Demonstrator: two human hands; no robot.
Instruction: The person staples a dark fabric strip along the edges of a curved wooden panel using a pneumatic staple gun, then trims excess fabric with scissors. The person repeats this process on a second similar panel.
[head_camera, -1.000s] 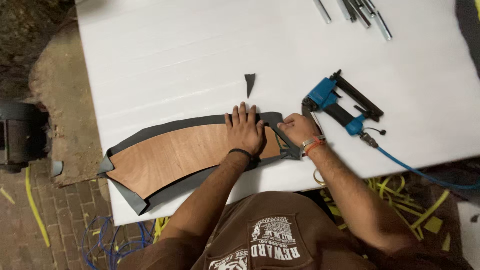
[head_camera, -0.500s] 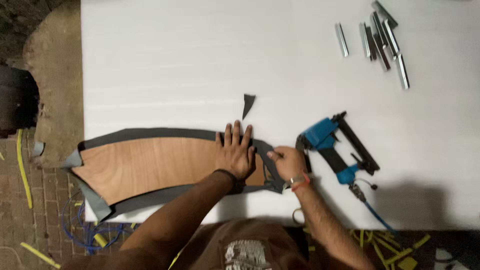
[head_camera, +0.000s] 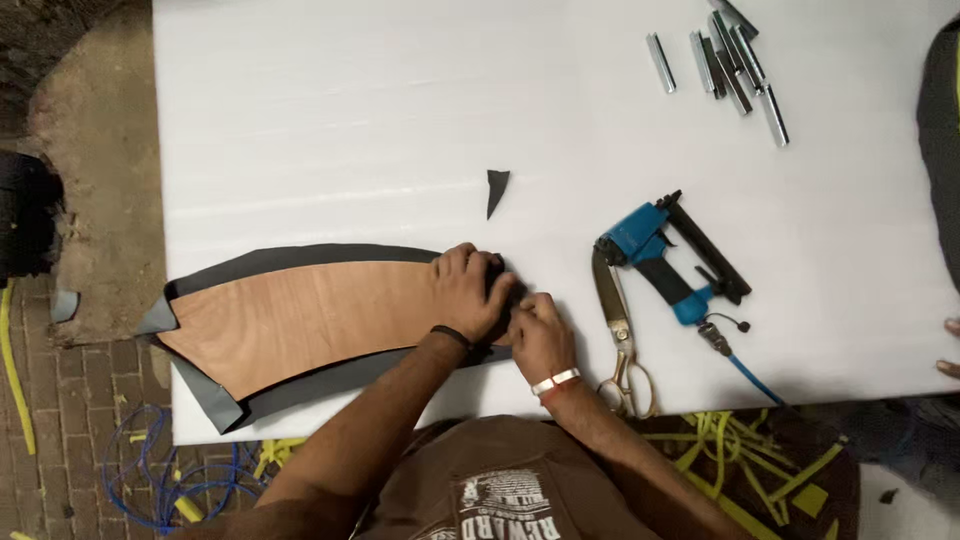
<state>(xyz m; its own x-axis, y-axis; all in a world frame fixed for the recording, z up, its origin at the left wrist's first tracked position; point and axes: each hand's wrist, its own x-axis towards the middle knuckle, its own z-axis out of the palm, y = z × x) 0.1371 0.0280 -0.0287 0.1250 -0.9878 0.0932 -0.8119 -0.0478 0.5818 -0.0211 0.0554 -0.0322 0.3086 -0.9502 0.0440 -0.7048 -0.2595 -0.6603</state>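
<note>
Brown plywood, cut as a curved panel (head_camera: 310, 315), is lying on the near part of a white table (head_camera: 350, 120), with dark grey fabric (head_camera: 300, 257) showing under it all along its edges. The left end of the panel is reaching past the table edge, and there the fabric is hanging out in loose corners.

The left hand (head_camera: 468, 292) is pressing down on the right end of the panel, with the fingers bent over the fabric edge; it is lying on the material more than grasping it. The right hand (head_camera: 538, 335) is just beside it, touching it, with the fingers curled at the same fabric end. Whether these fingers are pinching the fabric I cannot tell, because the left hand is covering that place.

A small dark scrap (head_camera: 496, 190) is lying alone on the table above the hands. To the right of the hands, scissors (head_camera: 618, 340) are lying with the handles toward the near edge, and a blue stapler (head_camera: 670, 262) with a hose is lying just beside them. Strips of metal staples (head_camera: 735, 60) are lying well apart at the far right.
</note>
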